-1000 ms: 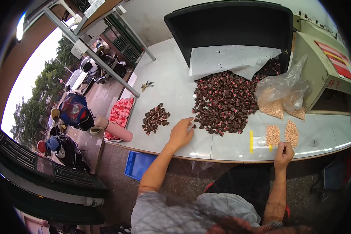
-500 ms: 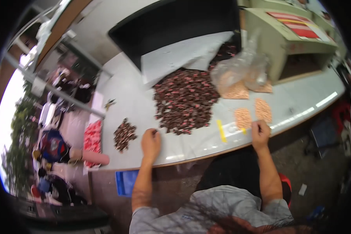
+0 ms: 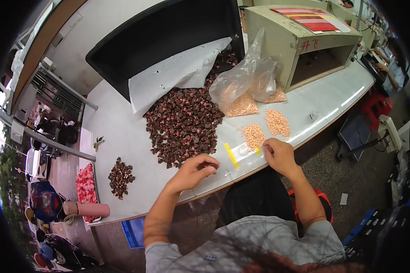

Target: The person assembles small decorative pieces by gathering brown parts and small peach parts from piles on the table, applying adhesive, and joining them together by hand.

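A broad heap of small dark brown pieces with pink marks (image 3: 184, 123) lies on the white table. My left hand (image 3: 193, 173) is at its front edge, thumb and fingers curled toward each other; what lies between the fingertips is too small to make out. My right hand (image 3: 281, 157) is beside the nearer of two small piles of peach-coloured bits (image 3: 253, 135), fingertips drawn together, their contents hidden. A small round whitish piece (image 3: 243, 149) sits between two yellow tape strips (image 3: 231, 155), between my hands. A smaller pile of brown pieces (image 3: 121, 177) lies left of my left hand.
Clear plastic bags (image 3: 239, 84) of peach bits stand behind the small piles. A black bin (image 3: 164, 45) lined with white sheet backs the heap. A beige metal box (image 3: 300, 50) stands right. A pink bottle (image 3: 86, 209) and red-pink packet (image 3: 86, 184) are at the left edge.
My left hand has moved right, away from the small brown pile, and its fingers have loosened. My right hand remains by the peach piles. The whole view has shifted with my head.
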### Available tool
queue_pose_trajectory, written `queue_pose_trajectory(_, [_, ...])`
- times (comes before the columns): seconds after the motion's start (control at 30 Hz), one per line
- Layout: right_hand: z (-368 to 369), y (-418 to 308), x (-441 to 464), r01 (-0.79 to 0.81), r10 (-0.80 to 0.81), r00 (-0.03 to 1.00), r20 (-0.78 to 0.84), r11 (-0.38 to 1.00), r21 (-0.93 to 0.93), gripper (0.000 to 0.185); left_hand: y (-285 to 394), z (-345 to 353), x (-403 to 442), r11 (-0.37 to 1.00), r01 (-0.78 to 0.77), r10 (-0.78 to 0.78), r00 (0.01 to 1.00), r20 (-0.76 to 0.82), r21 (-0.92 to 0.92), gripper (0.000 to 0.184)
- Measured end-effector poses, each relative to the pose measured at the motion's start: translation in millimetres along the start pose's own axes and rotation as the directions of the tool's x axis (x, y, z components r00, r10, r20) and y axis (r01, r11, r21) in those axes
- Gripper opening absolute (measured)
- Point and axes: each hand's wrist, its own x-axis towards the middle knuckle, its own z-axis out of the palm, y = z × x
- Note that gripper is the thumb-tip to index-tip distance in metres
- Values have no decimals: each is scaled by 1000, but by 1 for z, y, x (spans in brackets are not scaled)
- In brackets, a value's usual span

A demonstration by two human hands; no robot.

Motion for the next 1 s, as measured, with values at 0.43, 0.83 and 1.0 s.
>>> queue_pose_trajectory(0.43, [9,0,9,140,-138,990,30,978,-155,8,-40,1,42,931,225,-171,965,201,-286,19])
queue_pose_trajectory(0.83, [7,-20,3,75,-27,987,-161,953,294,17,-44,7,41,871,290,-222,952,209,-396,25])
queue_pose_trajectory(1.0, [20,-34,1,71,-48,996,-73,935,348,17,-41,9,41,870,339,-262,933,246,-358,25])
